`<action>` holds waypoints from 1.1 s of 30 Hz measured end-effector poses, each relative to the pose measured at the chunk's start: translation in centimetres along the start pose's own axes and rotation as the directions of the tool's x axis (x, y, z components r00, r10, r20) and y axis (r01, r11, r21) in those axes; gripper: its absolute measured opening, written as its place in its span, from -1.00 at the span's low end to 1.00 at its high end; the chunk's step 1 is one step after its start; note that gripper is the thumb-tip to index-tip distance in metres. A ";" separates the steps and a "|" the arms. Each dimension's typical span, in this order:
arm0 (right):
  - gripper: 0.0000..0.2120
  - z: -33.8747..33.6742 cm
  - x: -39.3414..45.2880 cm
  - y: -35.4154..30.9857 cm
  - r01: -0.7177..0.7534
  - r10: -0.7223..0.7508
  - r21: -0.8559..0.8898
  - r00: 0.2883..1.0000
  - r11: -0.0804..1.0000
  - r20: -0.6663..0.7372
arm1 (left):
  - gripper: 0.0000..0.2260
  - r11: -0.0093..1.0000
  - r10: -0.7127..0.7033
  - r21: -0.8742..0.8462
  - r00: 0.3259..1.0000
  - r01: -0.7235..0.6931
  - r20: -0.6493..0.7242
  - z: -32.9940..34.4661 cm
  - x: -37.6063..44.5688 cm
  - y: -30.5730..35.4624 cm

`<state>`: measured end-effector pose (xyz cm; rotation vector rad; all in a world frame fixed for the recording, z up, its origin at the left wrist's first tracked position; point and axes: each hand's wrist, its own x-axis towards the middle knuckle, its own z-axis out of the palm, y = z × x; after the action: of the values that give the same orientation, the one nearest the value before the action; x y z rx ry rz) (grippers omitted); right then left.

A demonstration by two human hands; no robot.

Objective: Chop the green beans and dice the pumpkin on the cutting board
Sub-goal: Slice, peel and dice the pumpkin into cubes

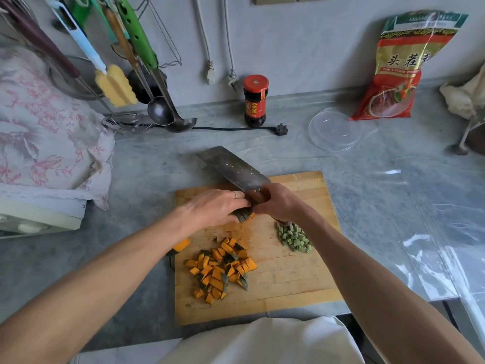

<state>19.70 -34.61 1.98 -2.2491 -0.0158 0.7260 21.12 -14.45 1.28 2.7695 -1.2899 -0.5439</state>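
A wooden cutting board lies on the grey counter in front of me. My left hand presses down on a pumpkin piece with dark green skin at the board's upper middle. My right hand grips the handle of a cleaver, whose blade points away to the upper left, right beside the pumpkin piece. A pile of diced orange pumpkin sits at the board's centre left. Chopped green beans lie in a small heap to the right, under my right wrist. Another pumpkin wedge rests at the board's left edge.
A dark sauce jar with a red lid stands at the back wall, with a black plug in front of it. A clear plastic lid and a red food bag are at the back right. Ladles hang at the left above a floral cloth.
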 end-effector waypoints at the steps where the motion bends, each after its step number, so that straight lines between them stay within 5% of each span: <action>1: -0.76 0.0 -0.1 0.0 0.009 -0.009 -0.012 1.000 1.000 -0.001 | -0.52 1.000 -0.013 0.001 1.000 0.013 -0.010 0.2 -0.2 0.1; 6: -0.83 -1.0 -1.5 0.2 0.067 -0.068 -0.050 0.997 0.997 -0.021 | -0.55 0.956 -0.266 -0.152 0.958 0.249 -0.107 1.5 -1.2 1.3; 11: -0.83 -0.9 -3.9 1.5 0.069 -0.065 0.043 0.995 0.997 -0.073 | -0.54 0.778 -0.601 -0.409 0.756 0.478 -0.260 4.0 -2.8 4.1; 14: -0.78 -0.4 -5.7 1.9 0.093 -0.080 0.116 0.990 0.989 -0.114 | -0.52 0.756 -0.645 -0.416 0.686 0.506 -0.338 5.3 -3.1 5.0; 18: -0.89 0.2 -7.9 2.2 0.086 -0.070 0.173 0.993 0.981 -0.094 | -0.57 0.802 -0.593 -0.394 0.670 0.449 -0.446 6.0 -3.2 5.0; 26: -0.72 2.0 -10.1 2.4 0.054 -0.036 0.257 0.997 0.965 -0.073 | -0.66 0.828 -0.557 -0.396 0.662 0.397 -0.501 6.0 -3.1 6.8; 33: -0.56 3.4 -10.7 1.4 0.029 -0.018 0.330 0.999 0.944 -0.036 | -0.57 0.809 -0.569 -0.412 0.732 0.419 -0.375 5.9 -2.9 6.9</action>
<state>8.70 -35.81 4.46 -1.9353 0.0895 0.6274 12.42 -16.10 -2.16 2.7037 -0.3063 -0.0204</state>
